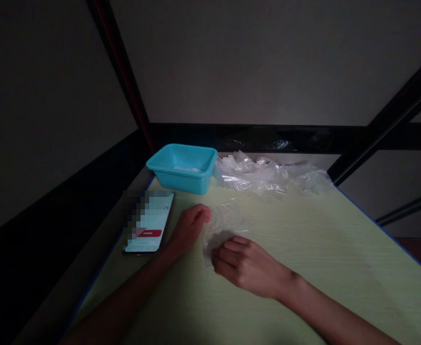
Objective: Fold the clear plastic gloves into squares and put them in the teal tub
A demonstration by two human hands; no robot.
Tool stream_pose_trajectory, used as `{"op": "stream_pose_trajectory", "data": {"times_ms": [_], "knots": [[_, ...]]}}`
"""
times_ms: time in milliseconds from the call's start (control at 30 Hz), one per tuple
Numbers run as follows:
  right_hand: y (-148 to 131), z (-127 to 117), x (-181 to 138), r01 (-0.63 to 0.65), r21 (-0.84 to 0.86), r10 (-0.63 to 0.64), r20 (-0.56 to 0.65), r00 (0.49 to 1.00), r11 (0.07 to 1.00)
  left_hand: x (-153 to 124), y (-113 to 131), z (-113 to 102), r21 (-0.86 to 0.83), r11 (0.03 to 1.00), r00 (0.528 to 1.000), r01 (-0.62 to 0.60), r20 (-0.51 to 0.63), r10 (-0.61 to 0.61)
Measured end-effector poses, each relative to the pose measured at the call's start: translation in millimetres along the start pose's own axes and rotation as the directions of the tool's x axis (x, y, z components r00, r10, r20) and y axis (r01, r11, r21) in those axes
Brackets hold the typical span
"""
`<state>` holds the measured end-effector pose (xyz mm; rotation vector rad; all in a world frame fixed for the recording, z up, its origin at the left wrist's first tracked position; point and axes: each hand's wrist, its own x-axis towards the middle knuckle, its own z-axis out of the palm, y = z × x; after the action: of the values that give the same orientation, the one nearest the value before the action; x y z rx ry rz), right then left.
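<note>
A small clear plastic bag (pixel 224 223) lies flat on the pale green table (pixel 321 239). My left hand (pixel 190 225) rests at the bag's left edge with its fingers curled and pinching the plastic. My right hand (pixel 244 263) sits at the bag's near edge, its fingers curled onto the plastic. The room is dim, so fine detail of the grip is hard to see.
A turquoise plastic tub (pixel 181 167) stands at the table's far left. A heap of clear plastic bags (pixel 271 177) lies beside it along the far edge. A phone (pixel 149 223) with a lit screen lies left of my left hand. Dark metal frame bars surround the table.
</note>
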<state>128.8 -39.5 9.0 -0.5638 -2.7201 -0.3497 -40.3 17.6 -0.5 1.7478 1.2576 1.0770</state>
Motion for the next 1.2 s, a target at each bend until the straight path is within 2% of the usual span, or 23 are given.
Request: {"op": "stream_pose_trajectory", "data": {"times_ms": [200, 467, 600, 700, 767, 833, 933, 1067, 1200], "knots": [[-17, 11, 8, 0.058, -0.04, -0.063, -0.147, 0.987, 0.998, 0, -1, 2, 0.002, 1.0, 1.0, 0.012, 0.009, -0.012], [-21, 14, 10, 0.076, -0.049, -0.084, -0.191, 0.978, 0.996, 1, 0, 2, -0.003, 1.0, 1.0, -0.001, -0.021, 0.001], [-14, 9, 7, 0.061, -0.006, -0.061, -0.181, 0.982, 0.998, 0, 1, -2, 0.001, 0.997, 0.997, -0.072, -0.012, 0.072], [-5, 5, 0, -0.034, 0.121, 0.057, -0.191, 0.98, 0.992, -1, 0, -8, -0.033, 0.983, 0.977, -0.181, 0.108, 0.184], [2, 2, -5, -0.125, 0.273, 0.187, -0.213, 0.959, 0.954, -2, 0, -13, -0.025, 0.963, 0.939, -0.269, 0.215, 0.268], [9, -2, -9, -0.203, 0.443, 0.324, -0.218, 0.921, 0.873, -3, 0, -18, 0.027, 0.942, 0.894, -0.334, 0.326, 0.308], [17, -9, -11, -0.269, 0.614, 0.475, -0.198, 0.858, 0.742, -6, 2, -24, 0.136, 0.923, 0.861, -0.359, 0.43, 0.272], [22, -15, -9, -0.314, 0.727, 0.592, -0.157, 0.79, 0.611, -7, 1, -21, 0.195, 0.915, 0.86, -0.353, 0.453, 0.235], [24, -16, -9, -0.337, 0.765, 0.638, -0.122, 0.761, 0.548, -3, -3, -13, 0.167, 0.931, 0.878, -0.326, 0.419, 0.232]]}}
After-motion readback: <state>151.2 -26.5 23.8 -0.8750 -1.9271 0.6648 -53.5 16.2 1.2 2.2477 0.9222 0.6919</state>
